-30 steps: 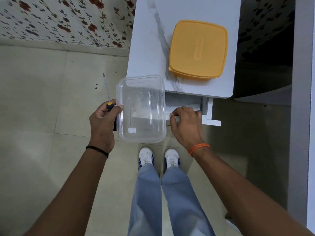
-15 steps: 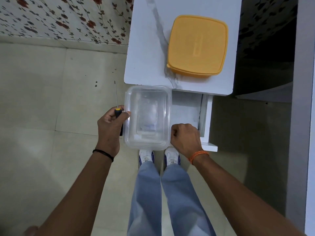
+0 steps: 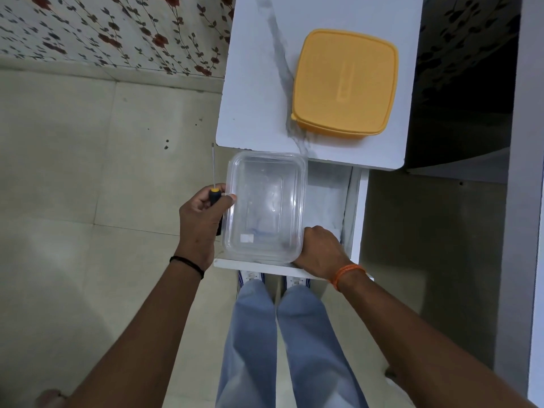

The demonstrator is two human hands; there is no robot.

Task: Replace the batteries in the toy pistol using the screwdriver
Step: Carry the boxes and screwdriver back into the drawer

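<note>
My left hand (image 3: pixel 201 222) grips a screwdriver (image 3: pixel 214 184) with a black and yellow handle, its thin shaft pointing away from me, and also holds the left edge of a clear plastic container (image 3: pixel 265 206). The container hangs over an open white drawer (image 3: pixel 326 198). My right hand (image 3: pixel 319 250) is curled over the drawer's front edge (image 3: pixel 253 265). No toy pistol or batteries are in sight.
A small white marble-patterned table (image 3: pixel 259 83) carries a closed yellow box (image 3: pixel 346 83). A floral wall stands at the upper left. Tiled floor spreads to the left. A dark space and a white panel lie on the right. My legs and shoes are below the drawer.
My right hand has pulled the drawer out toward me. My left hand, with the screwdriver and clear container, has come nearer and now sits over the open drawer.
</note>
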